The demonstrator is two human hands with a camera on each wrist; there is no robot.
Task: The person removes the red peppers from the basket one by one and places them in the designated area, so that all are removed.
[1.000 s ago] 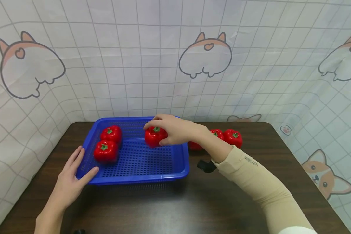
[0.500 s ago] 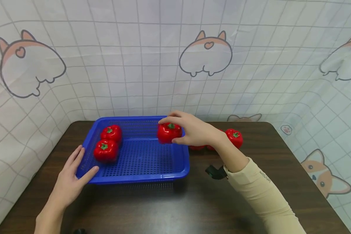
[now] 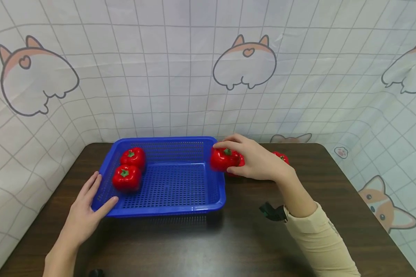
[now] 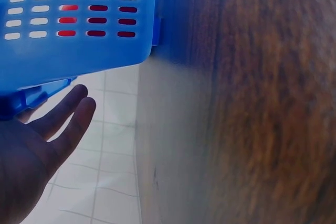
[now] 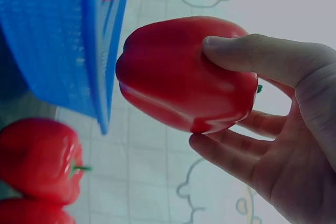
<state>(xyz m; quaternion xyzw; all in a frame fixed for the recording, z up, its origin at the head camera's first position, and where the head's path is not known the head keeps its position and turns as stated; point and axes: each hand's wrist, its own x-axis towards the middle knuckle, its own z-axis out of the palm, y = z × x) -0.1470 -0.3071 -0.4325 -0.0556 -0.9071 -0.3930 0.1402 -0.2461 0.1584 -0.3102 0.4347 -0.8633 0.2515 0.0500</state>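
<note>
My right hand (image 3: 254,159) grips a red bell pepper (image 3: 222,158) with a green stem, at the right rim of the blue basket (image 3: 159,209). In the right wrist view, thumb and fingers pinch the bell pepper (image 5: 178,77) near its stem end, raised beside the basket wall. Two more red bell peppers, a rear one (image 3: 133,157) and a front one (image 3: 126,178), sit at the basket's left side. My left hand (image 3: 84,215) rests at the basket's front left corner with fingers fairly straight. In the left wrist view, some of its fingers are hidden behind the basket (image 4: 73,61).
Red bell peppers stand on the dark wooden table (image 3: 194,246) right of the basket, partly hidden by my right hand; one bell pepper (image 3: 280,156) shows past the wrist. A patterned curtain (image 3: 159,77) hangs behind. A small black object (image 3: 96,273) lies at the front edge.
My right hand has carried the bell pepper rightward, from above the basket's inside to its right rim. My left hand stays at the corner.
</note>
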